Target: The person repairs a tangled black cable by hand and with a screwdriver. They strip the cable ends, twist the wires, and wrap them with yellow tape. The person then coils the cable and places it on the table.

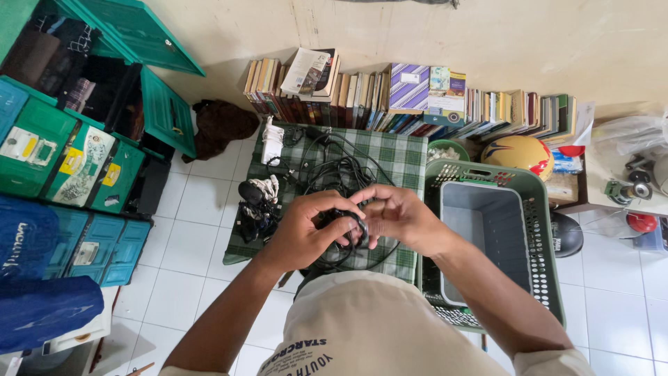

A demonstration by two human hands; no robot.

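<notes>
Two hands meet over one black cable, held above the green checked cloth (403,157) on the floor. My left hand (300,233) grips a coiled part of the cable (350,224), fingers wrapped round the loops. My right hand (398,212) is closed on the same coil from the other side, fingertips pinching it where the hands join. Neither hand is free.

The cable sits between my palms; a loose length drops from the coil toward the cloth below.

Beyond my hands, on the cloth, lies a tangle of more black cables (334,170). Beyond my left hand are a white adapter (272,139) and a small heap of dark and white items (256,202); I cannot tell exactly what they are. Just beside my right hand stands a green basket (539,230) with a grey bin (487,216) inside it. A row of books (417,101) lines the wall farther off. Green crates (62,146) stand well to the left.

Judgement: the step in hand appears to be winding this cable into a tidy coil. The next move likely calls for a steady left grip on the loops while the right draws up the hanging slack without snagging the tangle.
</notes>
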